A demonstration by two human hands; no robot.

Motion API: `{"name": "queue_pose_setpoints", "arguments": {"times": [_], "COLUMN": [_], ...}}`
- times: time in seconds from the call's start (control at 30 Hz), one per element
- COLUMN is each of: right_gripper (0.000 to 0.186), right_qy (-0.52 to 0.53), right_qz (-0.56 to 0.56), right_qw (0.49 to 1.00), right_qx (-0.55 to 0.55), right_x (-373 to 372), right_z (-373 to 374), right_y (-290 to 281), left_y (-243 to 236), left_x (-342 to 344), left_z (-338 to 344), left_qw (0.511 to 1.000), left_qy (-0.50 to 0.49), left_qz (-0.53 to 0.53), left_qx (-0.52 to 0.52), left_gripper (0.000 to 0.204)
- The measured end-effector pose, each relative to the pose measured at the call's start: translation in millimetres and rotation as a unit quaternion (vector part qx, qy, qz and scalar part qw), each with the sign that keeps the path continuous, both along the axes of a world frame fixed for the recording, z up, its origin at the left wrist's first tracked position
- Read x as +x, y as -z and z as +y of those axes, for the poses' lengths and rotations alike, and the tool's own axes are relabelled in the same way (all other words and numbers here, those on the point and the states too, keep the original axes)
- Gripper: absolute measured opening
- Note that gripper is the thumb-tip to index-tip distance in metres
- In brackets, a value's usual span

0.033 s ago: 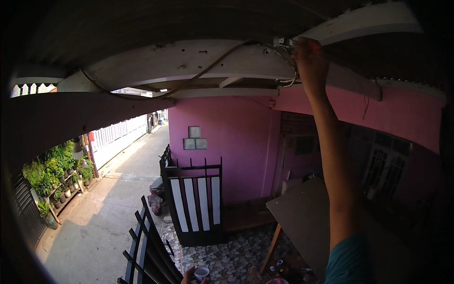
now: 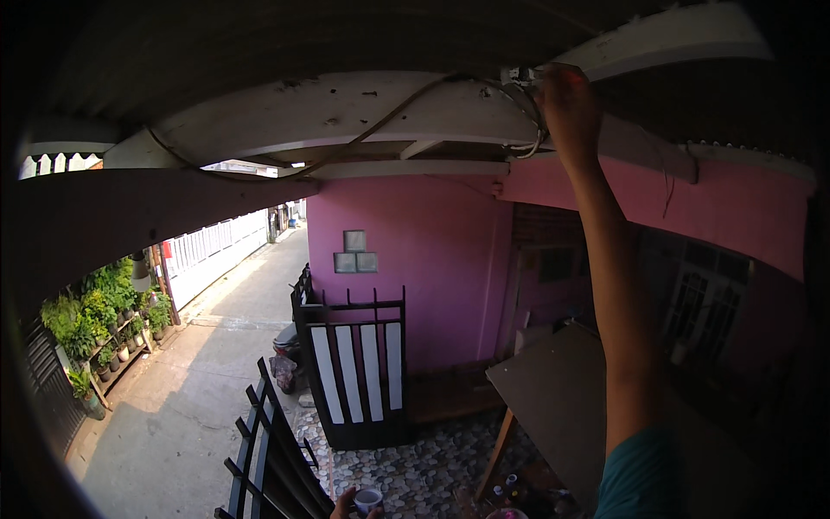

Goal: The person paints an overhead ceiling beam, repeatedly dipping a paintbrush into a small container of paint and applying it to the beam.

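My right hand is raised to the ceiling beam, its fingers closed at a small pale fitting; a reddish spot shows at the fingers, but what they grip cannot be made out. Loose cables hang just left of that hand and loop along the white beam. Low at the bottom edge, my left hand is closed round a small white cup, whose contents are too small to tell.
Black metal gates stand before a pink wall. A dark tilted board on wooden supports is at lower right, with small containers beneath. A lane with potted plants runs along the left.
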State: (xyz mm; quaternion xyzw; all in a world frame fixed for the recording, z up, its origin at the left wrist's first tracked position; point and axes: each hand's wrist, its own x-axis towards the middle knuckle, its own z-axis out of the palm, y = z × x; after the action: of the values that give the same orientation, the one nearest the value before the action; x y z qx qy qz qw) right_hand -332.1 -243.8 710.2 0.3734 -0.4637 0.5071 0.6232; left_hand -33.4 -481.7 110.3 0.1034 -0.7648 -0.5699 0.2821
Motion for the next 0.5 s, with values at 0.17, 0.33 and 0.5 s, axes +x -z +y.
{"name": "queue_pose_setpoints", "arguments": {"times": [0.17,0.33,0.5], "right_gripper": [0.024,0.025,0.024], "right_qy": [0.147,0.164,0.137], "right_qz": [0.090,0.108,0.099], "right_qw": [0.983,0.980,0.985], "right_qx": [0.056,0.001,-0.020], "right_x": [-9,-7,-1], "right_z": [10,43,49], "right_y": [-24,-29,-4], "left_y": [2,10,10], "left_x": [-1,-7,-15], "left_z": [0,0,-4], "left_qw": [1.000,1.000,0.998], "left_qy": [-0.014,-0.010,-0.011], "left_qz": [-0.011,0.002,0.032], "left_qx": [-0.011,-0.019,-0.050], "left_gripper": [0.067,0.067,0.069]}}
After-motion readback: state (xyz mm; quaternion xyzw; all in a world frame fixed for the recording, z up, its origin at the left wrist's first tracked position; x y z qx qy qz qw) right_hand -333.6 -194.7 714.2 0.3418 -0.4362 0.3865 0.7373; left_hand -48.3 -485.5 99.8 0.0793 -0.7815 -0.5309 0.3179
